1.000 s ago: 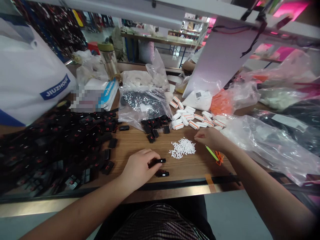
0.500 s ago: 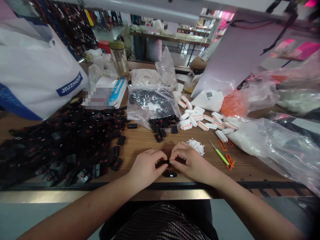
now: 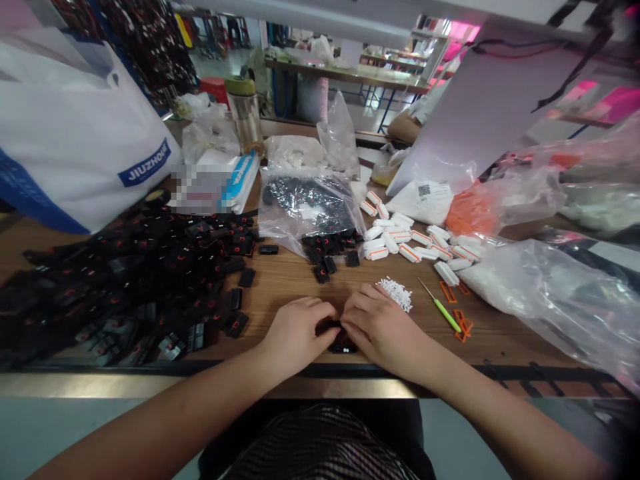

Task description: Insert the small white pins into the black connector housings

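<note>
My left hand [image 3: 299,332] and my right hand [image 3: 376,328] meet at their fingertips just above the table's near edge. Both are closed around a small black part [image 3: 331,326], most of which the fingers hide. Right below them lies a black plastic housing [image 3: 343,349] with small white bits showing in it, partly covered by my right hand. Beyond the right hand is a heap of tiny white pins [image 3: 396,294]. A green-handled pick [image 3: 446,316] lies to the right, beside several orange frames [image 3: 463,325].
Black plastic pieces [image 3: 165,267] pile up across the left side. A clear bag of black parts [image 3: 313,203] lies at centre back, white pieces with orange strips [image 3: 400,235] right of it. Plastic bags [image 3: 530,293] crowd the right; a bottle [image 3: 245,120] stands behind.
My right hand's fingers have closed in and turned down, covering more of the black part and the housing. The whole view has shifted slightly.
</note>
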`<state>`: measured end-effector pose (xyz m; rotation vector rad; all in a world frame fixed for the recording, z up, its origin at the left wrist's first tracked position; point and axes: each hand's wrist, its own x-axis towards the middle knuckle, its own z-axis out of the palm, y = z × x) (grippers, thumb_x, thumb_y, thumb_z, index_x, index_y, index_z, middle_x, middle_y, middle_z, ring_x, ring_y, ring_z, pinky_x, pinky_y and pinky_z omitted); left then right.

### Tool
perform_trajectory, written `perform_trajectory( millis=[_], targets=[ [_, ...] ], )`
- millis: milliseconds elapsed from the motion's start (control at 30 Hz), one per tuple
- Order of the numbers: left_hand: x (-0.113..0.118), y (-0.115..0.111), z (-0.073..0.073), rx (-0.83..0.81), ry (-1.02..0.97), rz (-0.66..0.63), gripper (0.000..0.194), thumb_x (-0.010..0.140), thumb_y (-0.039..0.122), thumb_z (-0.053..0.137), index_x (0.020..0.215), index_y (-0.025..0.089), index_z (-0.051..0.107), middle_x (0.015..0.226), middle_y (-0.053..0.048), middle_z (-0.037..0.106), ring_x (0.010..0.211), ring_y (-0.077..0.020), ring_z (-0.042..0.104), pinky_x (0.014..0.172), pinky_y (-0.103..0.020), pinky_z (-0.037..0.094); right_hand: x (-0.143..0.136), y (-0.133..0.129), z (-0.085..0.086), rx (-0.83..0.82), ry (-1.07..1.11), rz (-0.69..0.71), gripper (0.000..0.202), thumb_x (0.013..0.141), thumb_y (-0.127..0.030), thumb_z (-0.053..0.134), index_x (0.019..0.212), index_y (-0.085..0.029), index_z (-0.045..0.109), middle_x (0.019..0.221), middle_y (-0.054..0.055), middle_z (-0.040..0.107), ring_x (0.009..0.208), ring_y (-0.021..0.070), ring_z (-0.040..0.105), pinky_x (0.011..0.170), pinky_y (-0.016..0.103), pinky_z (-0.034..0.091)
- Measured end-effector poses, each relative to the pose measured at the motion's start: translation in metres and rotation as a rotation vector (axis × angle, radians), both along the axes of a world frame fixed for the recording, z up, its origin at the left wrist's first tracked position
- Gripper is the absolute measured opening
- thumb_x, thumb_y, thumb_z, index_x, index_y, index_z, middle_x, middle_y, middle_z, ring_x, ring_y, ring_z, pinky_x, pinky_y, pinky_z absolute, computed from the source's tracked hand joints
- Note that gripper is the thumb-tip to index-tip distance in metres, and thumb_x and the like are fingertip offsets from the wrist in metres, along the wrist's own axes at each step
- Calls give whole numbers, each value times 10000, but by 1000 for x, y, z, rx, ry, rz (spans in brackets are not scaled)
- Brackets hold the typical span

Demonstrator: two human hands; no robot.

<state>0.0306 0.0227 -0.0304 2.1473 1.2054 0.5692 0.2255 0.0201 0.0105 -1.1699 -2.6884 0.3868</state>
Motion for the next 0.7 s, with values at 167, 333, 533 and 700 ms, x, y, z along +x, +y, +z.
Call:
perform_trajectory(
  millis=[167,333,533,700],
  targets=[
    [0,0,1,-5,-5,3,52,821,189,697,852,219,668,800,12,649,748,-174,590,675,-284,435,2,-1,-2,11,24,-1,176,936,-171,544,825,-171,680,872,70,672,878,218,545,821,382,381],
    [1,0,2,-8,-15,5,50,818,189,697,833,223,664,793,16,644,745,-173,592,684,-288,439,1,2,-6,-62,165,-74,130,871,-116,591,780,-174,663,804,57,662,807,195,565,795,352,435],
    [1,0,2,3,-5,1,54,819,189,698,805,220,656,757,20,620,738,-173,582,664,-287,429,-2,7,-4,-95,163,-64,131,820,-91,600,752,-180,667,765,41,654,798,189,567,786,352,447],
    [1,0,2,18,5,-6,52,820,189,701,809,218,660,766,16,626,737,-175,583,660,-284,428,0,8,8,-136,67,5,182,861,-88,572,806,-185,716,826,47,686,833,188,587,811,349,446]
  ],
)
